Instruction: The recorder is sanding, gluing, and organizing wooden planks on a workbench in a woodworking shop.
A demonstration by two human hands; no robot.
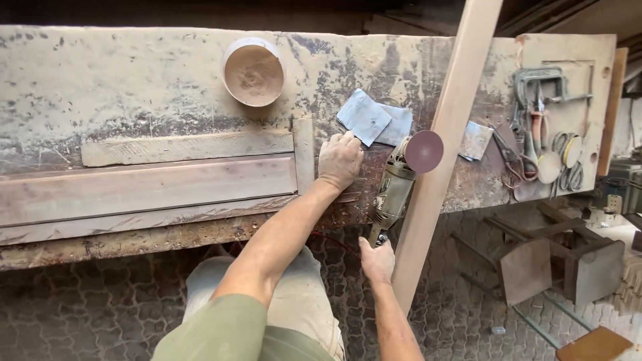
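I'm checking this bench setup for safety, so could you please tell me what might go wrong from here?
1. The right hand holds the angle grinder only by its rear end, so it might twist or kick.
2. The sanding disc sits against a long wooden board that leans on the workbench with no visible clamp; it could slide.
3. The bare left hand rests near the disc, beside loose sandpaper sheets that might snag.
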